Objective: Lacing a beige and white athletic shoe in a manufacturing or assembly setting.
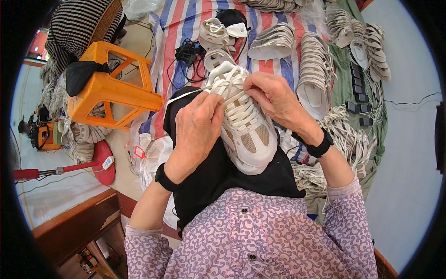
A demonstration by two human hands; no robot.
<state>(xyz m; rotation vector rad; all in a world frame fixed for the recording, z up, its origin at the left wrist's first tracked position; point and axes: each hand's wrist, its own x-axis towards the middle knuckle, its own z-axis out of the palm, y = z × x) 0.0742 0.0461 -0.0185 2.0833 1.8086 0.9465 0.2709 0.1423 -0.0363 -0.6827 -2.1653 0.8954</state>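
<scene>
A white and beige sneaker upper (251,149) rests on the black cloth over my lap, its toe toward me. Cream shoelace (239,111) crosses its front in several rows, with looser loops near the tongue. My left hand (197,123) is closed in a pinch on the lace at the upper's left edge. From the other side, my right hand (276,100) has thumb and fingers pressed together on the lace by the upper eyelets; the fingertips are partly hidden. A loose lace end (186,94) stretches out leftward beyond my left hand.
An orange plastic stool (88,104) stands at left, a black pouch-like thing (83,76) on its corner. Stacked shoe uppers (316,69) lie ahead on a striped sheet (181,18). Bundled laces (346,132) lie at right, black cables (190,56) ahead. A red round base (103,160) sits at left.
</scene>
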